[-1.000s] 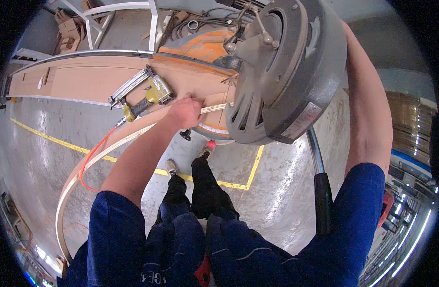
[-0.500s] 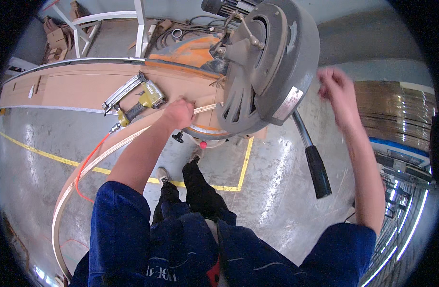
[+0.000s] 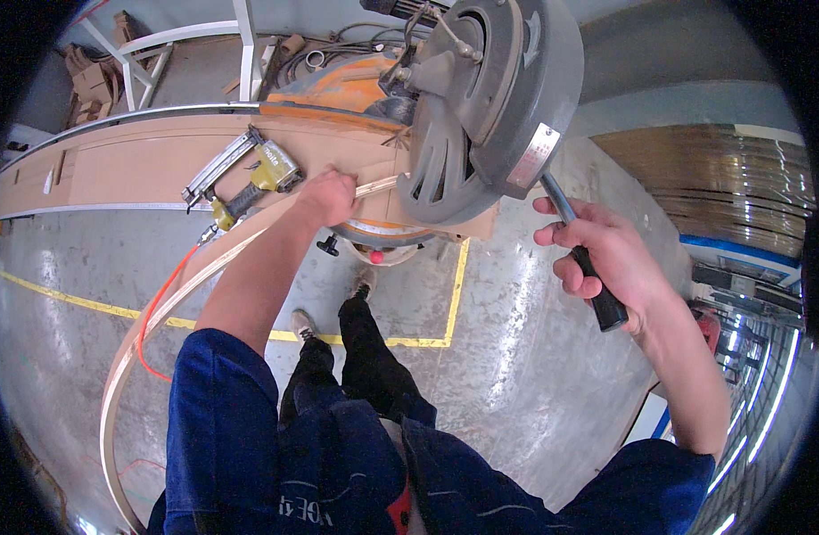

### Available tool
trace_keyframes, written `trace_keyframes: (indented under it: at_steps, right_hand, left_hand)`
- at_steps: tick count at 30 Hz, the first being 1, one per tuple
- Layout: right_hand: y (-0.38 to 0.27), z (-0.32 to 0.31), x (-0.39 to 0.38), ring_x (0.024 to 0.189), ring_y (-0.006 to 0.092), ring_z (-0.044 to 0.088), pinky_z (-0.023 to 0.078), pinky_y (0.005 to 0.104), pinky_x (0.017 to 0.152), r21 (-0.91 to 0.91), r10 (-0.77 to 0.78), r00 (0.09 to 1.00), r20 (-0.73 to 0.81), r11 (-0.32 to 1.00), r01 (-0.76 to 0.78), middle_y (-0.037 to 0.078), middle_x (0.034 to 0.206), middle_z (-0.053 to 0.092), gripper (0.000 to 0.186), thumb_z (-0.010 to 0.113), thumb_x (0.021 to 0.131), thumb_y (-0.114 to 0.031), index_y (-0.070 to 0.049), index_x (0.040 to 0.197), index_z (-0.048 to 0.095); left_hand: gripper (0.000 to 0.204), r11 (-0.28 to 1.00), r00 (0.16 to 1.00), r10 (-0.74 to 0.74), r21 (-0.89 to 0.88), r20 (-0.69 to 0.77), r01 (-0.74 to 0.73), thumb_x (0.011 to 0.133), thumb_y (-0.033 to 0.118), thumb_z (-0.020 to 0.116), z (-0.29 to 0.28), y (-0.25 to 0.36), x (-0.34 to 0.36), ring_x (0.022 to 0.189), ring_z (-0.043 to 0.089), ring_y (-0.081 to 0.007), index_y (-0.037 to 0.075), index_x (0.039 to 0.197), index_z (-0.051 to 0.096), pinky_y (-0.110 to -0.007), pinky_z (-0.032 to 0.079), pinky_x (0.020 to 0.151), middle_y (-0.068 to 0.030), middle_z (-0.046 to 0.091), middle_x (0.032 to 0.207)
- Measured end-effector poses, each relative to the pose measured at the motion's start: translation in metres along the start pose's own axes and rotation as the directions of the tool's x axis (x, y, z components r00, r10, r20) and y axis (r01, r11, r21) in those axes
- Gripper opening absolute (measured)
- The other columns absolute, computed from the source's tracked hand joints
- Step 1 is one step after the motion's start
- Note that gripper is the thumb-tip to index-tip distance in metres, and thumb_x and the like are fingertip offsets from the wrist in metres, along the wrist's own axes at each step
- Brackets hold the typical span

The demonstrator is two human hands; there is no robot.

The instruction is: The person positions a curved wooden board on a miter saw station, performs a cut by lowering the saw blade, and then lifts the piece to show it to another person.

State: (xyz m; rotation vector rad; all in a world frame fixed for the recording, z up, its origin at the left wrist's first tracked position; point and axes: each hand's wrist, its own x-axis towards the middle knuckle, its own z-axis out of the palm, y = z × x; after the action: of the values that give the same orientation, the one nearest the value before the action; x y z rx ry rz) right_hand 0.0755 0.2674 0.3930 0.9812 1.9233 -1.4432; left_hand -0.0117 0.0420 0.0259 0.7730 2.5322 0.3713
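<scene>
My left hand (image 3: 329, 194) is closed on a long, curved pale wooden strip (image 3: 164, 312), pressing it onto the cardboard-covered bench (image 3: 97, 165) beside the saw's orange-edged turntable. The strip's end disappears behind the grey guard of the saw head (image 3: 494, 98). My right hand (image 3: 596, 259) is curled round the black grip of the saw's steel lever (image 3: 608, 314), index finger partly raised. A yellow-and-silver nail gun (image 3: 267, 165) lies on the bench just left of my left hand, a red air hose (image 3: 164, 294) hanging from it.
White frames (image 3: 186, 36), coiled hoses (image 3: 307, 67) and cardboard pieces (image 3: 93, 85) stand behind the bench. Stacked brown boards (image 3: 695, 178) are at the right. Below, my feet (image 3: 304, 325) are on a concrete floor marked with yellow lines (image 3: 88, 303).
My right hand has come from the far side of the saw head down and round the lever's grip. The saw sits slightly further left and higher in view. My left hand stays on the strip.
</scene>
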Motion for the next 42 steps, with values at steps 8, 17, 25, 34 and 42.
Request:
trace_keyframes:
  at_steps: [8, 17, 25, 34, 42]
  right_hand:
    - [0.029, 0.007, 0.008, 0.046, 0.0115, 0.047, 0.035, 0.0255, 0.041, 0.000, 0.003, 0.999, 0.032, 1.000, -0.003, 0.012, 0.101, 0.062, 0.050, 0.050, 0.090, -0.006, 0.004, 0.139, 0.040]
    - [0.040, 0.007, 0.012, 0.046, 0.0116, 0.048, 0.035, 0.0258, 0.039, 0.045, 0.002, 0.999, 0.048, 0.999, -0.004, 0.013, 0.102, 0.061, 0.046, 0.047, 0.093, -0.003, -0.001, 0.138, 0.040]
    - [0.042, 0.008, 0.013, 0.047, 0.0111, 0.049, 0.036, 0.0253, 0.038, 0.048, 0.008, 0.999, 0.043, 0.999, -0.010, 0.012, 0.100, 0.061, 0.048, 0.047, 0.093, -0.003, 0.000, 0.139, 0.040]
    - [0.044, 0.010, 0.013, 0.048, 0.0117, 0.050, 0.037, 0.0252, 0.039, 0.009, -0.008, 0.999, 0.039, 1.000, 0.007, 0.012, 0.101, 0.061, 0.048, 0.046, 0.093, -0.003, 0.001, 0.140, 0.039]
    - [0.048, 0.011, 0.014, 0.049, 0.0136, 0.053, 0.039, 0.0258, 0.040, 0.023, -0.016, 0.998, 0.062, 1.000, 0.014, 0.015, 0.106, 0.061, 0.051, 0.044, 0.092, -0.001, 0.001, 0.142, 0.036]
  left_hand:
    - [0.040, 1.000, 0.998, 0.010, -0.017, -0.059, -0.011, 0.087, 0.029, 0.061, 0.013, -0.006, 0.006, 0.109, 0.062, -0.0372, 0.003, 0.117, 0.067, -0.048, 0.054, 0.093, -0.0185, 0.072, 0.102]
    - [0.036, 0.999, 0.998, 0.015, -0.050, -0.059, -0.018, 0.090, 0.029, 0.058, 0.007, -0.004, 0.002, 0.109, 0.062, -0.0358, 0.003, 0.113, 0.067, -0.044, 0.051, 0.098, -0.0173, 0.072, 0.104]
    - [0.047, 0.999, 0.999, 0.035, 0.006, -0.024, -0.035, 0.090, 0.029, 0.058, 0.011, -0.005, 0.007, 0.108, 0.061, -0.0370, 0.002, 0.128, 0.063, -0.046, 0.054, 0.094, -0.0186, 0.072, 0.101]
    - [0.048, 0.999, 0.996, 0.044, -0.024, -0.082, -0.046, 0.087, 0.030, 0.061, 0.015, -0.008, 0.007, 0.106, 0.062, -0.0372, 0.002, 0.126, 0.063, -0.046, 0.055, 0.091, -0.0191, 0.072, 0.100]
    - [0.047, 0.999, 0.995, 0.052, -0.003, -0.080, -0.053, 0.087, 0.029, 0.061, 0.019, -0.009, 0.008, 0.103, 0.062, -0.0370, 0.003, 0.126, 0.063, -0.047, 0.056, 0.088, -0.0191, 0.071, 0.097]
